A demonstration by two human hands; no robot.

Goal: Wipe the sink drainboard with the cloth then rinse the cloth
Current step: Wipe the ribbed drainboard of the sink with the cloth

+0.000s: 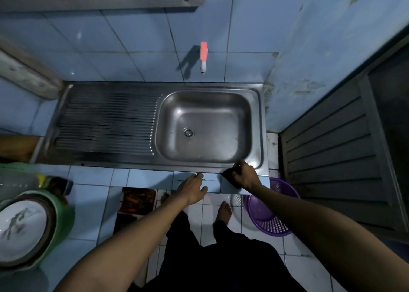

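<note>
Right-hand grip (244, 173) curls round a dark cloth (229, 175) at the front rim of a stainless steel sink (260, 158), the fingers bunched over the fabric at the corner nearest the person, where the cloth drapes over the rim onto the tiled counter (99, 176) front. Left hand (192, 186) lies just left of that corner, fingers straight and loosely spread, resting against the counter's tiled edge and holding nothing. Left of the sink basin (208, 125), the ribbed drainboard (104, 123) stretches away, well apart from the cloth. At the basin's bottom sits a round drain (188, 133). Behind the basin, a tap (203, 57) with a pink handle juts from the blue tiled wall (110, 48), and no water is seen running from it. Below the sink's right front corner, a purple plastic basket (274, 207) stands on the white tiled floor (298, 258), beside the person's bare foot (224, 211). Well to the left of the sink and nearer the camera, a white plate (21, 229) rests in a green basin (64, 216). To the right of the sink stands a grey louvred door (332, 154).
</note>
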